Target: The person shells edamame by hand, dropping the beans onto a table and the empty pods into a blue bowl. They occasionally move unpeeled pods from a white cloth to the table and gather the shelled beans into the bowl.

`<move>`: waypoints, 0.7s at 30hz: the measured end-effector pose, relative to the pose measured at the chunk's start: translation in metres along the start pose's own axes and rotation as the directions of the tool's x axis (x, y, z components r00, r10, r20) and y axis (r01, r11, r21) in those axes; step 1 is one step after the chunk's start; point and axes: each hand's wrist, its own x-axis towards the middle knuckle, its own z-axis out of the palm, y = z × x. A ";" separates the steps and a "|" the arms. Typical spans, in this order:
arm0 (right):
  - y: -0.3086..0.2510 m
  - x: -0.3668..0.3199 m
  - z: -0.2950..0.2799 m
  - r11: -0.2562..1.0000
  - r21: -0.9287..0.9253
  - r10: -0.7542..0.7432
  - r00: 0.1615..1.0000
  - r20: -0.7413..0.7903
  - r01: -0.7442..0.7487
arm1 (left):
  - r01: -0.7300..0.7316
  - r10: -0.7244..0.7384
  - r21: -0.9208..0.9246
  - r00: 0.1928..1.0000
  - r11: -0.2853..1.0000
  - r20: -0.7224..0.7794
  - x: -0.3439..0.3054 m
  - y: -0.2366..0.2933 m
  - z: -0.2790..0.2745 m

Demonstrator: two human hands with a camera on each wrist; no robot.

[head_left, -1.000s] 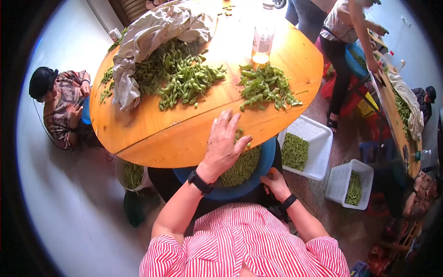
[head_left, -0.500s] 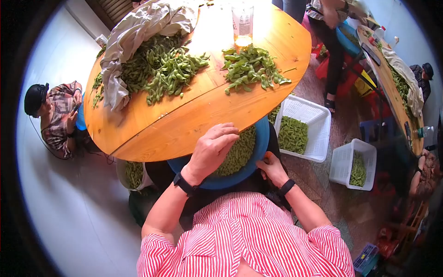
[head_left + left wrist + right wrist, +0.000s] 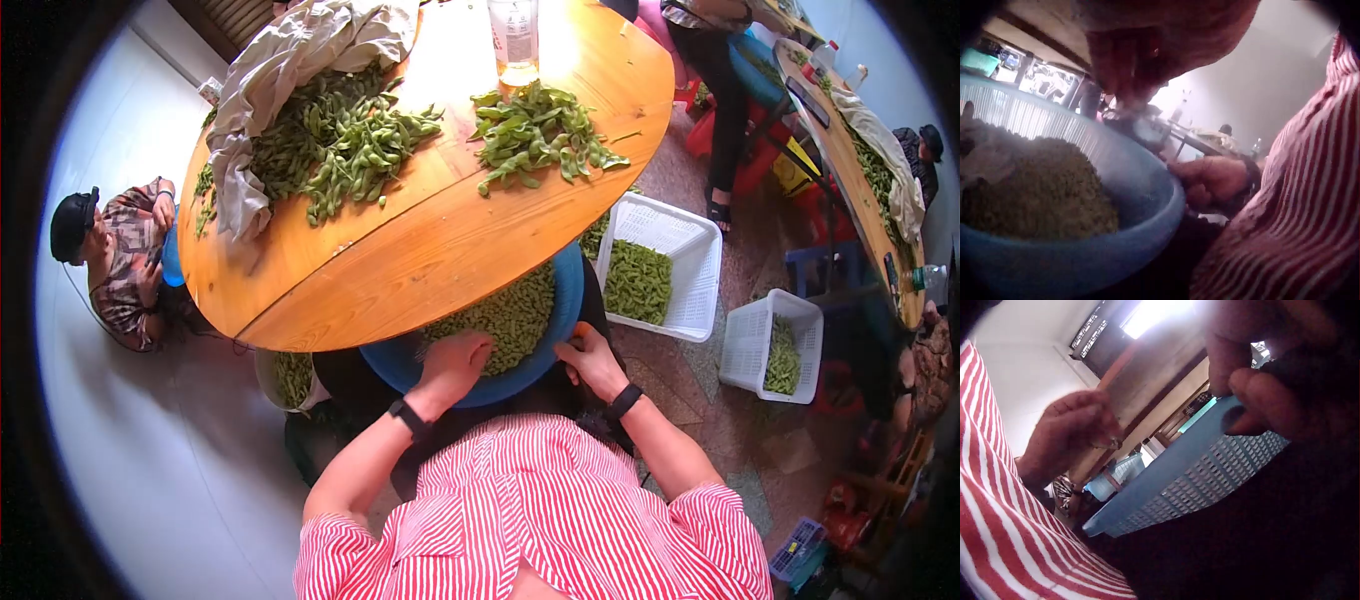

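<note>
A blue plastic basin (image 3: 571, 300) with slotted sides sits in the person's lap, partly under the table edge. Inside lies a heap of small green soybean pieces (image 3: 515, 315). Over its near left part is the left hand (image 3: 455, 366), fingers curled inward; the right wrist view shows small pale bits at the fingertips of this left hand (image 3: 1075, 428). The right hand (image 3: 594, 364) pinches the basin's right rim between thumb and fingers. On the table (image 3: 400, 275) lie a large pile of soybean pods (image 3: 345, 150) and a smaller pile of pods (image 3: 540, 138).
A crumpled cloth (image 3: 290, 80) borders the large pile. Behind the smaller one stands a clear cup (image 3: 515, 45). To the right on the floor are a white basket (image 3: 690, 270) and a smaller white basket (image 3: 750, 345), both holding green pods. Other people are around.
The left hand, spread at the table's near edge a second ago, has drawn back and down over the basin with fingers curling. The right hand stays at the rim. The whole view has shifted somewhat.
</note>
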 end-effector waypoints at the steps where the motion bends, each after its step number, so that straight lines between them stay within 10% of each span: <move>1: -0.001 0.001 -0.001 1.000 -0.005 0.004 1.000 0.006 -0.003 | 0.092 -0.094 0.034 0.994 0.995 0.060 0.009 -0.007 0.006; 5: -0.007 -0.002 0.000 1.000 0.024 0.015 1.000 0.008 -0.015 | -0.002 -0.005 0.080 0.995 0.997 0.096 0.038 -0.040 0.046; 13: 0.006 0.002 -0.003 0.999 0.048 0.001 1.000 0.024 -0.002 | 0.214 -0.347 0.383 0.881 0.898 0.322 0.062 -0.043 0.082; 21: -0.002 0.000 -0.003 0.998 0.046 0.033 0.999 0.023 -0.034 | 0.212 -0.239 0.130 0.936 0.969 0.257 0.054 -0.072 0.077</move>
